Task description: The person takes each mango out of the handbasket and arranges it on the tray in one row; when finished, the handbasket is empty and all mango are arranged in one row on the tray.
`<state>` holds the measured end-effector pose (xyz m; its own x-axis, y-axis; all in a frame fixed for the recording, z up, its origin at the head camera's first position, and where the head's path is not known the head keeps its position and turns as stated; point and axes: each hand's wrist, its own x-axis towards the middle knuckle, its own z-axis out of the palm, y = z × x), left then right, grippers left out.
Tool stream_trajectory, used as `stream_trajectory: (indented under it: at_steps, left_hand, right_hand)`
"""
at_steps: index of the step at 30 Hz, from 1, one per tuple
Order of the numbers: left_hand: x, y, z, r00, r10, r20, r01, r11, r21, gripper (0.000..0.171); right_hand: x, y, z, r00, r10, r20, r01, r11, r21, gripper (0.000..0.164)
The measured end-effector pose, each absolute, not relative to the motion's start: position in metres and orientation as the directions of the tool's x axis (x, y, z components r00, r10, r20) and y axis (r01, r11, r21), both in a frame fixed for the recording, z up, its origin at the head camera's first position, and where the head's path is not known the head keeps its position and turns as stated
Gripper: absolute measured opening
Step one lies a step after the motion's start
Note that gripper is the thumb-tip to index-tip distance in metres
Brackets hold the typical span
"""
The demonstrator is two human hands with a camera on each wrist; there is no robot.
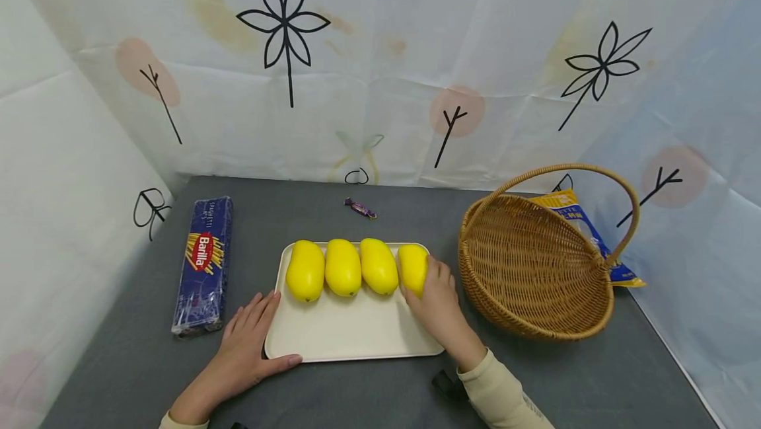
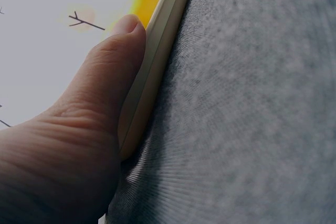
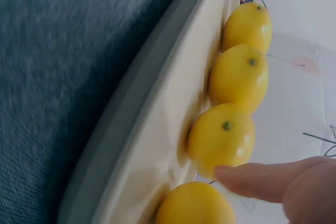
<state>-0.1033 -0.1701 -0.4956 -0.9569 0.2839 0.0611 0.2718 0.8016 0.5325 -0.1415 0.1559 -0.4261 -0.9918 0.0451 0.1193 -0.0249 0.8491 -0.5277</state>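
Note:
A cream rectangular tray [image 1: 357, 340] holds a row of yellow mangoes along its far side. My right hand [image 1: 440, 300] grips the rightmost mango [image 1: 412, 267], thumb on its left and fingers on its right. In the right wrist view that mango [image 3: 195, 205] lies below my thumb, whose tip is by the neighbouring mango [image 3: 223, 137]. My left hand [image 1: 246, 346] rests at the tray's near left corner, fingers fairly straight along the left edge. The left wrist view has its thumb [image 2: 105, 72] lying against the tray's rim [image 2: 157, 40].
A blue spaghetti pack [image 1: 205, 267] lies left of the tray. Beyond the tray is a small purple wrapped candy [image 1: 360, 209]. On the right stands a wicker basket [image 1: 535, 270] with a tall handle, a blue and yellow bag [image 1: 621, 264] partly hidden behind it. Patterned cloth [image 1: 368, 52] hangs behind the table.

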Motion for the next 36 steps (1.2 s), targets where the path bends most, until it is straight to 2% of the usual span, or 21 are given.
stream_trajectory:
  at_steps: [6, 17, 36]
  left_hand:
    - [-0.103, -0.170, -0.497, -0.958, 0.282, 0.057, 0.268, 0.804, 0.531, 0.112]
    - [-0.103, -0.171, -0.497, -0.959, 0.280, 0.044, 0.260, 0.807, 0.530, 0.113]
    - [-0.103, -0.171, -0.496, -0.959, 0.279, 0.043, 0.259, 0.808, 0.529, 0.113]
  right_hand:
    - [-0.136, 0.157, -0.425, -0.991, 0.012, 0.130, -0.055, 0.865, -0.499, 0.072]
    - [-0.146, 0.161, -0.430, -0.988, 0.000, 0.155, -0.083, 0.844, -0.531, 0.071]
    - [-0.147, 0.158, -0.429, -0.992, 0.034, 0.118, -0.039, 0.826, -0.562, 0.073]
